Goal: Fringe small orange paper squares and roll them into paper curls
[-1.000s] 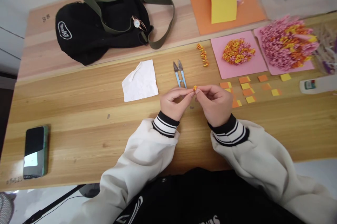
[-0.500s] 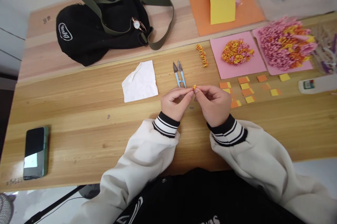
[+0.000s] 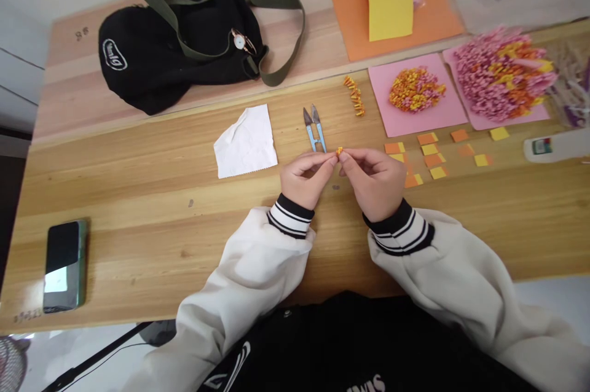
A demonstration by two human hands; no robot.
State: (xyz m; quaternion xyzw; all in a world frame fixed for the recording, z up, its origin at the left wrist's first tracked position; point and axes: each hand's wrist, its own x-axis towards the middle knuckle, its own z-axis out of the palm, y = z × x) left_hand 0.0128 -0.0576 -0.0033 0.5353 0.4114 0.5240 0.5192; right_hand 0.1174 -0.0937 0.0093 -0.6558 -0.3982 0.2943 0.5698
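Note:
Between the fingertips of both hands is a small rolled orange-and-yellow paper piece (image 3: 340, 150). My left hand (image 3: 305, 178) pinches it from the left, thumb against forefinger. My right hand (image 3: 372, 180) pinches it from the right, so the fingertips nearly meet. Just beyond the left fingers lie thread snips (image 3: 315, 128) with blue handles, blades pointing away. A short row of similar orange-and-yellow pieces (image 3: 354, 96) lies past the hands. Small two-tone paper strips (image 3: 427, 150) are laid out to the right of my right hand.
Two pink sheets (image 3: 385, 121) carry heaps of curled paper pieces (image 3: 416, 90). A white glue bottle (image 3: 557, 146) lies at the right. Around the table are a white cloth or tissue (image 3: 246, 143), a black bag (image 3: 179, 48), a phone (image 3: 64, 266) and orange and yellow sheets (image 3: 391, 5).
Both hands keep their pinch on the small paper piece, with only a slight shift of the fingertips. The other things on the table stay where they were.

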